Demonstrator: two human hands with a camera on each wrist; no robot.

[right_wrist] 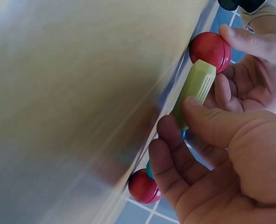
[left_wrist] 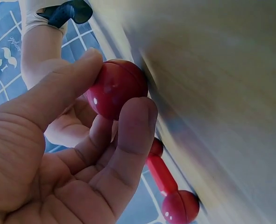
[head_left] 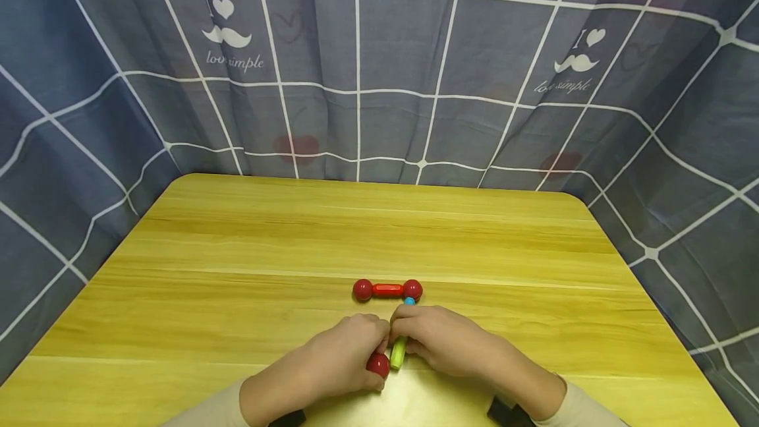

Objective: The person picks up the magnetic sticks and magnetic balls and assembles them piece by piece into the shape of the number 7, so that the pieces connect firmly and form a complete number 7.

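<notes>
Both hands meet near the front edge of the tabletop [head_left: 237, 249], at about six o'clock. The left hand [head_left: 335, 364] has its grip closed on a red ball [head_left: 377, 365], pinched between thumb and fingertips. The right hand [head_left: 447, 341] pinches a green stick [head_left: 398, 352] whose near end touches that ball. The stick's far end, tipped blue, points to twelve o'clock at a red bar [head_left: 388, 290] with a ball on each end, lying crosswise.
</notes>
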